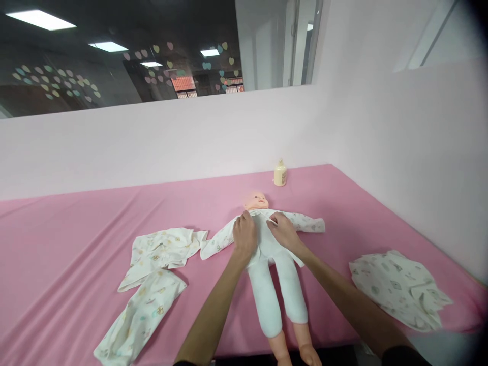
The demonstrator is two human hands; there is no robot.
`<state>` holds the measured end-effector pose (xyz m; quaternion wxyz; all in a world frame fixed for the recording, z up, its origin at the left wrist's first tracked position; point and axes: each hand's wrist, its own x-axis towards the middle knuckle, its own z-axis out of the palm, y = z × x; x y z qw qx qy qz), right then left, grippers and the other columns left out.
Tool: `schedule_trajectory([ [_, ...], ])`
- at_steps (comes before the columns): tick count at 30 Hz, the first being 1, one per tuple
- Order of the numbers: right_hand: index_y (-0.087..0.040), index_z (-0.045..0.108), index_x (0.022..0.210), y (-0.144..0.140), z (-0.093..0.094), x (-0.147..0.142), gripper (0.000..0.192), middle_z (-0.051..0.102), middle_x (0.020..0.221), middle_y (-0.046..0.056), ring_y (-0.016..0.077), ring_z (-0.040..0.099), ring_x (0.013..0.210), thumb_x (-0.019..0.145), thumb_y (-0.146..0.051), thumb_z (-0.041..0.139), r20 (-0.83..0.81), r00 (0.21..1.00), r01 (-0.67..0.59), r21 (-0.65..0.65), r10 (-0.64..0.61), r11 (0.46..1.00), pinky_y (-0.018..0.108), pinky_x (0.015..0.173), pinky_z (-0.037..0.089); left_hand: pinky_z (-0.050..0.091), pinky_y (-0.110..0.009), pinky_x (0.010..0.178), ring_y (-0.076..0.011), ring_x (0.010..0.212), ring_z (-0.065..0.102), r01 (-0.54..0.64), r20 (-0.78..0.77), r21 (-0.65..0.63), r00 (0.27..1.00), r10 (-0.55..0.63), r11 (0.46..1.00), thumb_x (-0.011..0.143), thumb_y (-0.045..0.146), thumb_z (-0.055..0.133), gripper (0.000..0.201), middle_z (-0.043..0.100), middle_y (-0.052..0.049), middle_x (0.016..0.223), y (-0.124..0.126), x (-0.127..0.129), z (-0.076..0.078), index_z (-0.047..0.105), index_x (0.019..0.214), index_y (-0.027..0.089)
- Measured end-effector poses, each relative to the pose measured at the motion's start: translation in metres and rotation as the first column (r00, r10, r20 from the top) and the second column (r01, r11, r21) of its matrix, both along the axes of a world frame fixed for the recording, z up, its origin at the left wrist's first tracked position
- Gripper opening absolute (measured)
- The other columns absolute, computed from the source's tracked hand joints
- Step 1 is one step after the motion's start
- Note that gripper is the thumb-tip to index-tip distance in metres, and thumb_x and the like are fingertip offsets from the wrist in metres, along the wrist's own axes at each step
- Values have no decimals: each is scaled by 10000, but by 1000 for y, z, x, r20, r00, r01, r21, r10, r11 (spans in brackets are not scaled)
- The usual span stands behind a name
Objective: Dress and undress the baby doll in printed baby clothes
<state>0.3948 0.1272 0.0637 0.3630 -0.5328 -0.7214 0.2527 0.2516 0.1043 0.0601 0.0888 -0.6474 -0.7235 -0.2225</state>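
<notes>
On the doll's chest, both hands worked at the printed top (267, 223). The left hand (244, 235) pressed its grip flat on the fabric, fingers together; the right hand (282, 231) pinched the garment's front edge near the collar. The doll (272, 264) lay face up on the pink counter (76, 239). Left of the grip lay a printed garment (152, 274), right of it another (398, 287); beyond the head stood a bottle (279, 173).
</notes>
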Motion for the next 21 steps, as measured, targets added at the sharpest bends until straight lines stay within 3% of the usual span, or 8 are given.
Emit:
schedule_trajectory([
  [5,-225,439,711,3,-1,-2,144,553,737,-11,170,490,703,824,-308,472,-134,991,-34,-111,19,993,290,646,355,416,-312,735,-239,875,614,57,208,26,976,-62,998,949,123,341,226,648,-97,867,4,-4,-4,528,1068,169],
  [10,-214,502,723,5,-3,-1,143,574,733,-6,166,499,692,811,-325,489,-163,987,-18,-144,-5,989,286,645,363,369,-292,684,-207,791,624,91,391,87,913,-118,992,994,216,352,276,678,-57,850,6,-7,-6,540,1191,171],
  [15,-207,527,731,4,-2,-2,151,576,720,-9,158,501,681,813,-329,492,-172,985,-16,-151,-10,988,281,639,369,367,-297,689,-208,775,616,92,396,87,911,-119,992,981,190,358,294,688,-63,839,6,-6,-5,637,1073,180],
  [21,-206,515,708,4,-1,-6,180,550,694,-17,152,476,666,812,-351,494,-232,972,-6,-117,-22,993,277,616,341,432,-338,794,-238,926,593,155,270,143,944,-189,978,963,150,371,268,683,-86,949,5,-1,-7,636,955,189],
])
